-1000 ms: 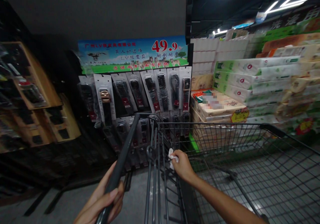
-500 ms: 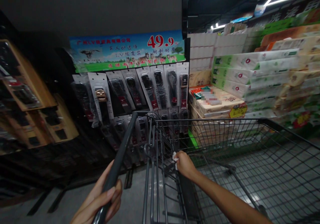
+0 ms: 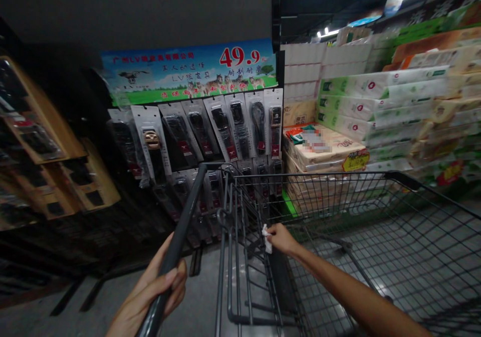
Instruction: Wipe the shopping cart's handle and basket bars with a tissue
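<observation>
My left hand (image 3: 156, 292) grips the dark handle bar (image 3: 184, 221) of a wire shopping cart (image 3: 376, 257) at the lower left. My right hand (image 3: 281, 237) reaches inside the cart basket and pinches a small white wipe (image 3: 267, 239) against the folded child-seat grille (image 3: 244, 236). The forearm stretches in from the lower right corner.
Straight ahead hangs a rack of packaged belts (image 3: 210, 131) under a banner reading 49.9 (image 3: 191, 71). Stacked packs of tissue paper (image 3: 379, 111) fill the right side. Wooden display shelves (image 3: 45, 146) stand at the left. Grey floor shows beneath the cart.
My right hand with the wipe has slid a little further along the seat grille into the basket. The view has shifted slightly; my left hand stays on the handle.
</observation>
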Demonstrator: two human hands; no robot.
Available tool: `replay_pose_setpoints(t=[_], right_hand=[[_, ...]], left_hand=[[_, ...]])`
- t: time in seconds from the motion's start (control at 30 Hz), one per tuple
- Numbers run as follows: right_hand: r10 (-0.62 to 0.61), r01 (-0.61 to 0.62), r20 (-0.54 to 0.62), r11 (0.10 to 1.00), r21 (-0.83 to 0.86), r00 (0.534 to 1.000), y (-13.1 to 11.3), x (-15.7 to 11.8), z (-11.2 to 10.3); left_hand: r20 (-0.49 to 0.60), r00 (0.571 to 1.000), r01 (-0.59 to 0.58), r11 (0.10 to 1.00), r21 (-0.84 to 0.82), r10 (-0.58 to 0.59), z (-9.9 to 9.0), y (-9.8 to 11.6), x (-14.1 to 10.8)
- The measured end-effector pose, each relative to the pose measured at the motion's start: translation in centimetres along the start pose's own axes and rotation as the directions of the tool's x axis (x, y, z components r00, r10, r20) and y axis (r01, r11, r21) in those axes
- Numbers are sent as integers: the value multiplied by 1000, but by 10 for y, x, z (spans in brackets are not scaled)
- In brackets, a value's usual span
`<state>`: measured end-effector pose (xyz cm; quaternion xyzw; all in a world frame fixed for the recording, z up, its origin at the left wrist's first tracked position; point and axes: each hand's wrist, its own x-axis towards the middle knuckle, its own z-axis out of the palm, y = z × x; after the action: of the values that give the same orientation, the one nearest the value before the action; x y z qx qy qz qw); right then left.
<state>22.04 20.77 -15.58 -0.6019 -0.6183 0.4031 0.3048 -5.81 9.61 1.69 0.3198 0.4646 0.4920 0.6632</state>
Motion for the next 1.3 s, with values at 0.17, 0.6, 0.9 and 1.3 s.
replay_pose_setpoints(t=[0.17, 0.6, 0.9, 1.3], right_hand=[[-10, -3, 142, 996, 91, 990, 7, -21, -5], [316, -403, 310, 873, 274, 897, 16, -107, 14], [349, -384, 159, 836, 393, 923, 14, -109, 17], [217, -224, 55, 949, 220, 975, 5, -101, 13]], left_hand=[[17, 998, -52, 998, 18, 52, 3, -1, 5], [79, 993, -94, 994, 61, 89, -3, -2, 7], [87, 993, -78, 996, 41, 74, 4, 1, 2], [122, 989, -96, 994, 52, 89, -1, 0, 7]])
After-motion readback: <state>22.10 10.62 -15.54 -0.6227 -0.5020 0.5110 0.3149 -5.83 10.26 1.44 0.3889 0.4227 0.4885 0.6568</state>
